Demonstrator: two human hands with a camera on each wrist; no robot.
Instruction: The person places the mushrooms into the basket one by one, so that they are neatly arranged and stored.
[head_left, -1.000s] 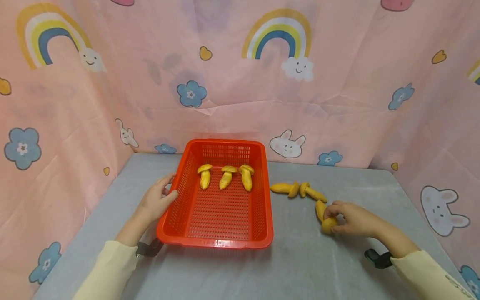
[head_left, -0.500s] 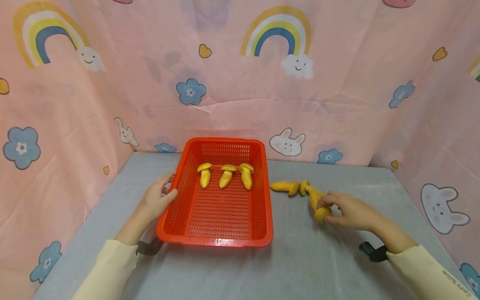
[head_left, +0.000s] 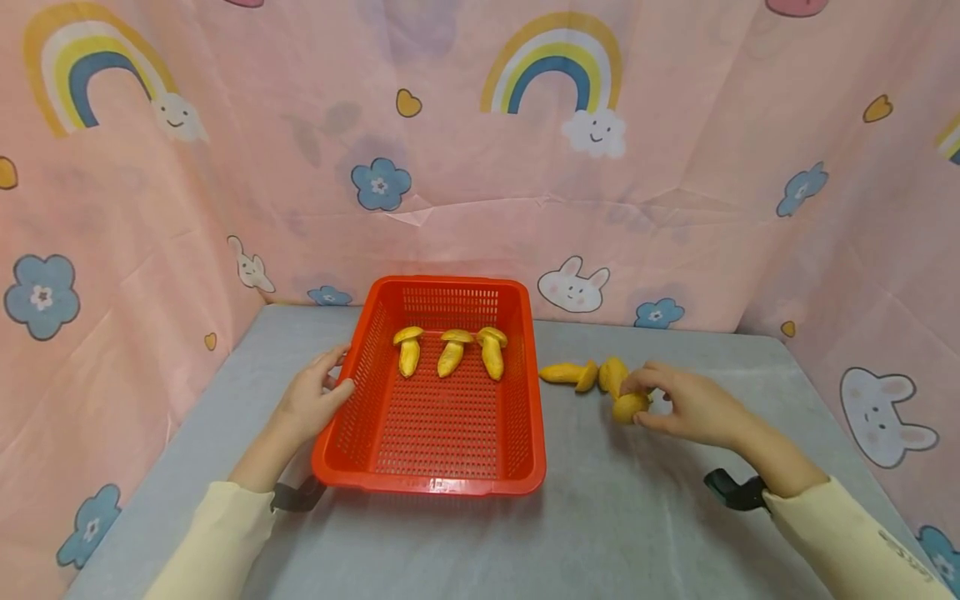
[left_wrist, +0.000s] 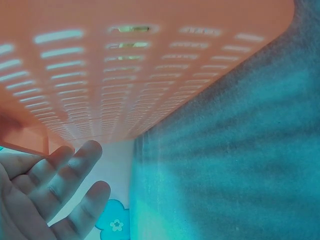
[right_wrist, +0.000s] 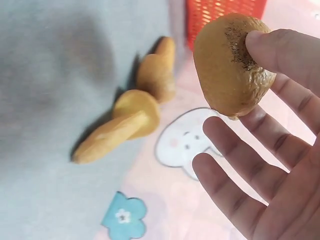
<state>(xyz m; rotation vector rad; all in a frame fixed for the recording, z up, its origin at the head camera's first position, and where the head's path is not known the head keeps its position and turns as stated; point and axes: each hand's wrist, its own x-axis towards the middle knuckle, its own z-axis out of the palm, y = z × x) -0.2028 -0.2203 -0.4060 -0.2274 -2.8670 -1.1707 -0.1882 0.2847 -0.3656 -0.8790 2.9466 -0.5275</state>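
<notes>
The held yellow mushroom (head_left: 629,407), cap nearest, is right of the perforated red basket (head_left: 438,429).

A small cloth-walled booth: creased pink fabric (head_left: 697,150) hangs behind a grey desk (head_left: 615,542) and down both its sides. The print is nursery-like, with rainbows (head_left: 552,52), rabbits (head_left: 573,287) and blue flowers (head_left: 381,171). Whether home or studio, I cannot tell.

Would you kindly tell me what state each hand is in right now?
Left hand: open, touching the side of the red basket.
Right hand: closed, holding a yellow mushroom in a pinch.
</notes>
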